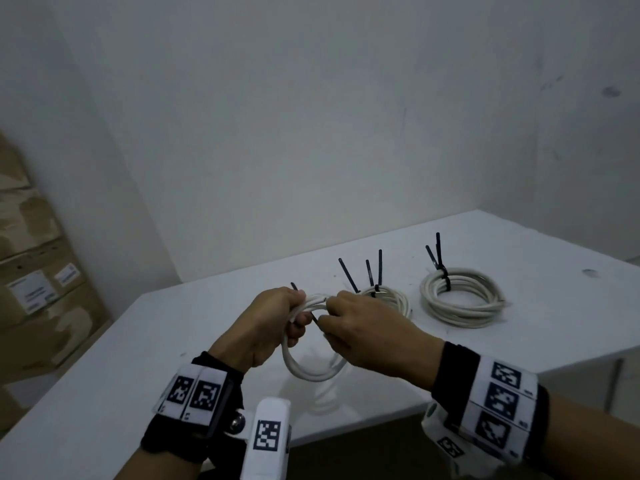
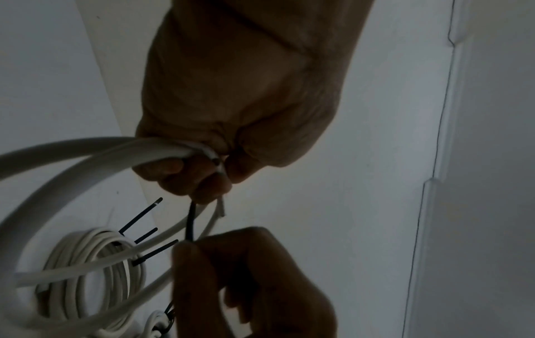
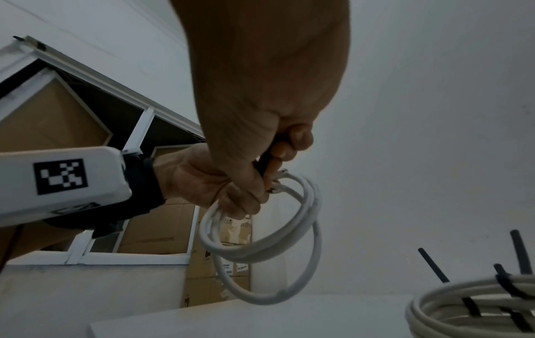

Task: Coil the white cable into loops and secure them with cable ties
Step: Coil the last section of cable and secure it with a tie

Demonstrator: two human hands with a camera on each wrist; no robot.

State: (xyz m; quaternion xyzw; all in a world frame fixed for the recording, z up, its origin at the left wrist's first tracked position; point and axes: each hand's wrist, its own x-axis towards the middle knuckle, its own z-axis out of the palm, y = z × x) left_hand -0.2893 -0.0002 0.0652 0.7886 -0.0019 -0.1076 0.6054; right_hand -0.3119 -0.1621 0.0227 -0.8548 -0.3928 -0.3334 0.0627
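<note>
Both hands are raised just above the white table (image 1: 145, 344). The left hand (image 1: 266, 327) curls its fingers round the top of the coiled white cable (image 1: 311, 370) — its loops hang below. The right hand (image 1: 360, 332), knuckles up, pinches a black cable tie (image 2: 191, 220) beside that grip. Two tied coils (image 1: 460, 299) lie behind.

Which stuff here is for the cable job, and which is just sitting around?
For the job:
- cable, looped, gripped in the left hand
- black tie, pinched by the right hand

Just sitting around:
- two tied coils on the table
- cardboard boxes by the wall
</note>
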